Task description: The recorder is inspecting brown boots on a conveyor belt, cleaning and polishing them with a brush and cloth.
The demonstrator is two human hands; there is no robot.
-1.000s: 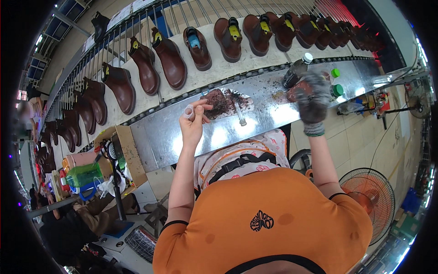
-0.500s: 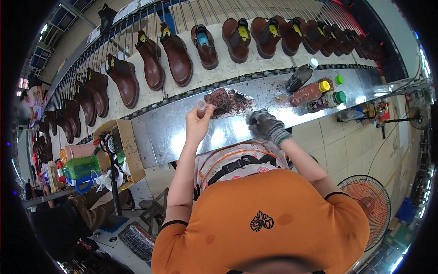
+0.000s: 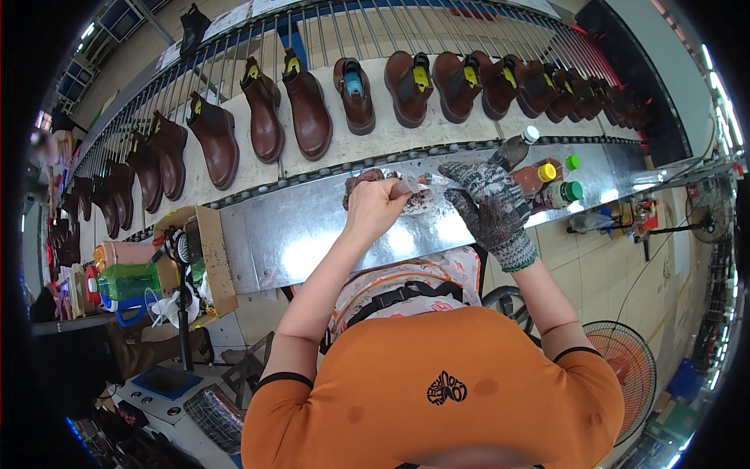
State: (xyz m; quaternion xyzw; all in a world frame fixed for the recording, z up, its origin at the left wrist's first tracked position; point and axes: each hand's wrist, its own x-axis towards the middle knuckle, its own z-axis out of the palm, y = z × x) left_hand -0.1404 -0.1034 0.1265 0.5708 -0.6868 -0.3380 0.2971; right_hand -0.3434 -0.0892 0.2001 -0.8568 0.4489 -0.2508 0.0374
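The bare left hand [image 3: 375, 207] was closed around a small pale tube-like applicator [image 3: 408, 186], its fingers curled together on the barrel with the tip poking out just past the thumb, toward the gloved right hand [image 3: 491, 207]. The right hand, in a speckled grey knit glove, lay with its fingers spread apart and flat over the shiny metal bench [image 3: 312, 234], clamped on nothing that could be made out; whether something small sat under the palm could not be told. Just beyond the left fingertips, touching or nearly touching them, sat a dark brown rag or leather scrap [image 3: 361, 183] amid a smear of dark residue on the metal. The applicator looked light and rigid, possibly slick with whatever it dispenses, so a grip around the middle of the barrel, as the left hand had it, seemed the secure hold; pinching near the tip would likely squeeze or foul it. The rag looked soft and limp, and would probably bunch under the fingers instead of lifting in one piece. To the far side of the right fingers stood several bottles [image 3: 547, 184] with yellow and green caps, close beside one another. Farther beyond both hands, a row of brown ankle boots [image 3: 308, 109] stood on the conveyor [image 3: 328, 160].
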